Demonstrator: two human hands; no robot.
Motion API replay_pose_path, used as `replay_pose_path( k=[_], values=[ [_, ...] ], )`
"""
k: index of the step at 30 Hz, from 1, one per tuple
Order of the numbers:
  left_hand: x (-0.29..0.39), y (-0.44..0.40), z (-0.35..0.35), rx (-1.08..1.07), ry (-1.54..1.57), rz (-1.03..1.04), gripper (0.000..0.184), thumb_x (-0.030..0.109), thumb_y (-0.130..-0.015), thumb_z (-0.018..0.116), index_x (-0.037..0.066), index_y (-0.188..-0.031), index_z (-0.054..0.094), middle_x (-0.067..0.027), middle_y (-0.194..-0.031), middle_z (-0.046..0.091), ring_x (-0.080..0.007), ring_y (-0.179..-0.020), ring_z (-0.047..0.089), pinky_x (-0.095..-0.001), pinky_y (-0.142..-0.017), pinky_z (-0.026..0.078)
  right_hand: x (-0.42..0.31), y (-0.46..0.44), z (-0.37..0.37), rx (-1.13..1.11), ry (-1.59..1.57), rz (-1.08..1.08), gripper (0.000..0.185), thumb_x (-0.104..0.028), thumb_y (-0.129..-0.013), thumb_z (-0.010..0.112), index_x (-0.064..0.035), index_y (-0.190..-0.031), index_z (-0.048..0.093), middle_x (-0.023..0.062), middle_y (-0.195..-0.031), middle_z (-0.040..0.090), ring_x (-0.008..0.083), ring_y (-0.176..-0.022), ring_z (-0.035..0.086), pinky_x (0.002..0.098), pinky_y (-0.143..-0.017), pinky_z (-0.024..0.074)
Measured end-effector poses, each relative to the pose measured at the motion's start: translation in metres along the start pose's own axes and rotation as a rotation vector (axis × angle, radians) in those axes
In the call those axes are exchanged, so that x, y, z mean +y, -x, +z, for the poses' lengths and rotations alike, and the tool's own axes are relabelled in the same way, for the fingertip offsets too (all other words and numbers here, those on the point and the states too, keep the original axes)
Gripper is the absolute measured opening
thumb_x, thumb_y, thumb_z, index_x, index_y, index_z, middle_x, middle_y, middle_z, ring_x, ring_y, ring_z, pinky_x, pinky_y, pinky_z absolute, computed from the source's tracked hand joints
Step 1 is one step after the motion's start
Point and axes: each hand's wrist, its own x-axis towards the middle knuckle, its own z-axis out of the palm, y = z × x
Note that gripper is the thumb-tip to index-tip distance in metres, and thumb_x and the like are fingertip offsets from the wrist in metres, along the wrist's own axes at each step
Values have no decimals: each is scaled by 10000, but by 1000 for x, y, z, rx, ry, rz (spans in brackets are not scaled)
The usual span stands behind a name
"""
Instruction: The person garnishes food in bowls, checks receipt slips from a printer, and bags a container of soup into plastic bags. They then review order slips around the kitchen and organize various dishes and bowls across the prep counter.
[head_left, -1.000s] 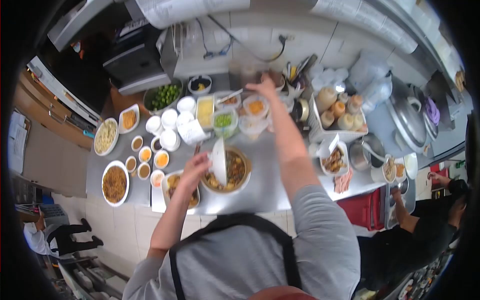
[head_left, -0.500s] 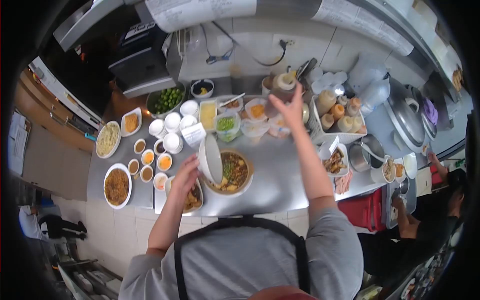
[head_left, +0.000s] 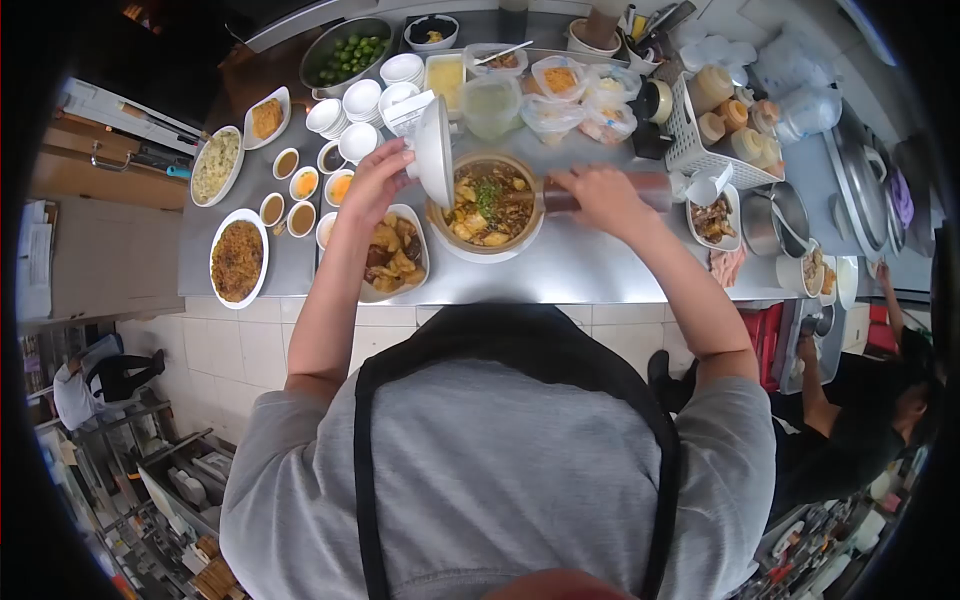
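Observation:
My left hand is closed on the knob of a white pot lid, which stands tilted on edge at the left rim of a clay pot. Inside the clay pot are tofu-like chunks in brown sauce with chopped green onion on top. My right hand is wrapped around a squeeze bottle of dark brown liquid. The bottle lies nearly sideways, its tip pointing left over the pot's right side. Below my left hand, a white dish of browned chunks is partly covered by my forearm.
Small sauce cups, stacked white bowls and plated dishes stand on the left. Tubs of toppings line the back. A basket of bottles and a metal pot are right. Another person works at far right.
My right hand has brought the squeeze bottle down from the back of the counter and tipped it toward the clay pot. The lid stays in my left hand. My view has tilted downward.

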Motion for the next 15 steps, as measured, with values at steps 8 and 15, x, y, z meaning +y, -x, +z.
replay_pose_path(
  k=[8,15],
  values=[
    [5,0,24,-73,-442,66,474,194,-665,707,38,-1081,542,-48,-918,567,-120,-770,526,-250,-692,429,34,15,-6,-111,-488,140,707,-121,-542,724,-96,-1194,451,180,-1108,530,323,-1001,519,376,-857,409],
    [-17,-4,67,-149,-1417,418,597,269,-522,727,79,-1061,554,-171,-1007,503,-306,-936,497,-356,-824,417,66,-67,-49,709,-1156,62,709,-88,-587,740,-57,-1189,366,105,-1121,479,179,-1052,461,295,-907,359]
  ],
)
